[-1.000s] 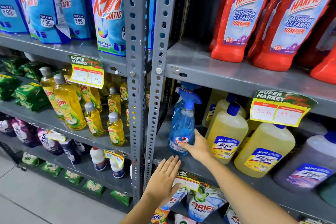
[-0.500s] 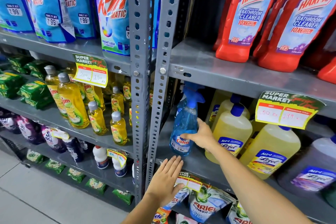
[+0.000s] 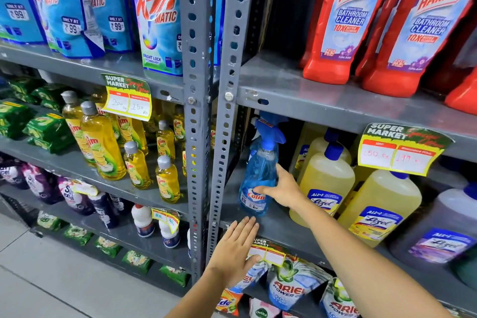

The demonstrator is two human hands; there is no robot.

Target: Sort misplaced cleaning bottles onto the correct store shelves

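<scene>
Right hand point(image 3: 282, 190) wraps the full, likely heavy, slick Colin spray bottle point(image 3: 258, 175); its narrow neck suits gripping. Left hand point(image 3: 236, 248) lies flat, holding nothing.

Supermarket aisle, grey metal shelves point(image 3: 322, 100), price tags point(image 3: 398, 152), stocked detergents point(image 3: 158, 20)

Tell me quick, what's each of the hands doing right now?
Left hand: open, flat on the shelf edge, holding nothing.
Right hand: wrapped on the blue Colin spray bottle.

Your one head-worn view looks forward and down, close against the grey steel shelving point(image 3: 335, 103) (wide-angle, so uprights bow), floor point(image 3: 51, 279) at lower left.
</scene>
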